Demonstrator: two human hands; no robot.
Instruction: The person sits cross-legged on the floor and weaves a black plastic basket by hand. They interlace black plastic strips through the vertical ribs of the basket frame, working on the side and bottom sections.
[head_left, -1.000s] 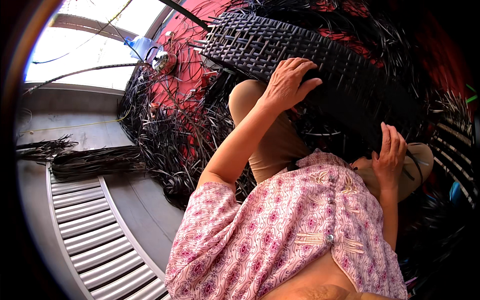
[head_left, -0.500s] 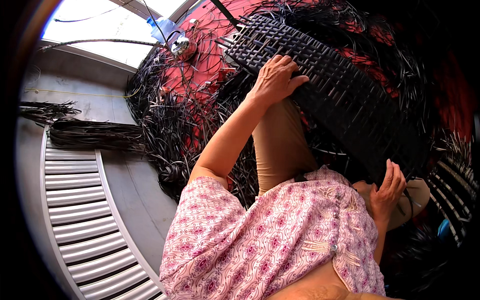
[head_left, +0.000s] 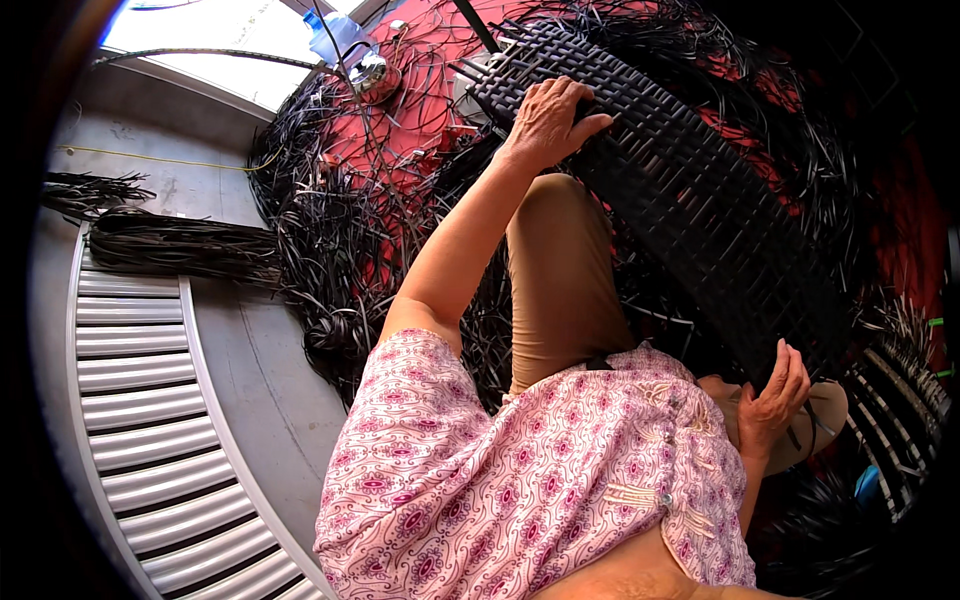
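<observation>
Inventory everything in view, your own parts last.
Woven panel: one, black, upper centre
Loose strips: many, black, around panel
Bundles: two, black, left
Rack: one, silvery, lower left
Surfaces: two, grey left, red upper centre
Jug: one, bluish, upper left
Round vessel: one, shiny, beside jug
Cord: one, yellow, left
Unclear item: one, blue, lower right
Shirt: one, pink patterned, bottom
Trousers: one pair, tan, centre
Left hand: one, bare, at panel's edge
Right hand: one, bare, lower right
</observation>
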